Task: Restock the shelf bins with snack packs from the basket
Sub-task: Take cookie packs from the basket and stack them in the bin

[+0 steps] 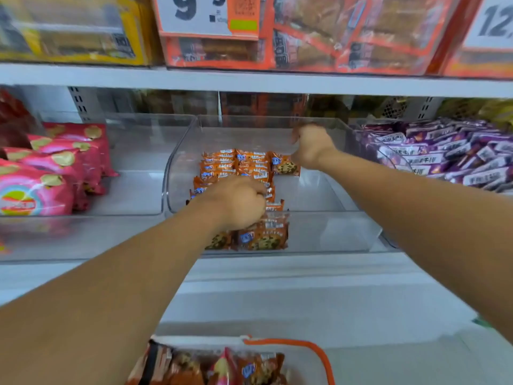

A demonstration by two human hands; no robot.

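Observation:
The clear middle bin (336, 232) on the shelf holds rows of orange snack packs (236, 162) along its left side. My left hand (238, 204) reaches into the bin's front, its fingers curled round an orange pack (263, 237) in the nearest row. My right hand (312, 145) is deeper in the bin with curled fingers, next to a lone orange pack (286, 165); motion blur hides whether it holds that pack. At the bottom edge, the white basket (302, 357) with an orange handle contains more snack packs (249, 369).
A left bin holds pink snack bags (55, 165); a right bin is heaped with purple packs (444, 157). The shelf above (249, 80) carries orange and yellow boxes and price signs. The middle bin's right half is bare.

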